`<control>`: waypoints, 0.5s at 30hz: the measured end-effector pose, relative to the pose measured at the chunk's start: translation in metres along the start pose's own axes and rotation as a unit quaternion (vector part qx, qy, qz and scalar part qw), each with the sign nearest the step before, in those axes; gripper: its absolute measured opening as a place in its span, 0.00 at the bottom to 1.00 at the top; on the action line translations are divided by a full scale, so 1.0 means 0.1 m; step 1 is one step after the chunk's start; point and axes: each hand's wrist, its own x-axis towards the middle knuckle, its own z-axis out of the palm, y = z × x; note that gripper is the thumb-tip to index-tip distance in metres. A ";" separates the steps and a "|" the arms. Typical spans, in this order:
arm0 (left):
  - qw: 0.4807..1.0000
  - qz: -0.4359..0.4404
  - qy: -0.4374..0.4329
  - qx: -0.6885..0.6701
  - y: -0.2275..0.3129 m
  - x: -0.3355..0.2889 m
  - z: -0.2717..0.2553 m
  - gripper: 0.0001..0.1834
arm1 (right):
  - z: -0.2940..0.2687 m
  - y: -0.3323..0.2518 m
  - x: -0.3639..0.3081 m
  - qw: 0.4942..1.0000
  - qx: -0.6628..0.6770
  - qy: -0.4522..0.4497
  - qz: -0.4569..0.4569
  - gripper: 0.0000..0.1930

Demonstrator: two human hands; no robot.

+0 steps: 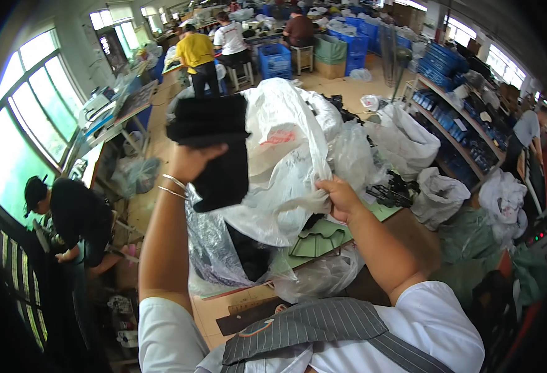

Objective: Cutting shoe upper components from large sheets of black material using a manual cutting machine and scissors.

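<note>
My left hand (194, 163), with bangles at the wrist, is closed round a folded stack of black fabric (220, 177) held up at the left of the bag. One part of the fabric stands above the hand and a longer part hangs below it. My right hand (340, 198) pinches the edge of a large white plastic bag (279, 133) with a red mark on it. The bag's mouth spreads between my hands, and its contents are hidden. Beneath it, a clear plastic bag (214, 248) with dark material inside lies on the table.
A green table (373, 217) carries a green shaped template (317, 244) and black strap-like pieces (394, 189). White sacks (438, 199) and a shelf of blue items (454, 130) stand right. A person in black (77, 214) bends at the left; others work at the back.
</note>
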 end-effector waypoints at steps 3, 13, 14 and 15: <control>0.994 -0.018 -0.101 -0.045 -0.55 -0.05 0.77 0.24 | -0.05 -0.06 -0.16 1.000 -0.022 0.002 -0.018 0.15; 0.948 -0.262 -0.103 0.151 -1.45 0.03 1.04 0.37 | -0.83 -1.91 -1.38 0.951 0.014 0.065 -0.302 0.21; 0.938 -0.268 -0.139 0.167 -1.32 0.07 1.03 0.36 | -1.07 -2.16 -1.40 0.934 -0.029 0.079 -0.347 0.22; 0.929 -0.273 -0.172 0.183 -1.19 0.15 1.01 0.36 | -1.24 -2.26 -1.31 0.934 -0.027 0.080 -0.347 0.22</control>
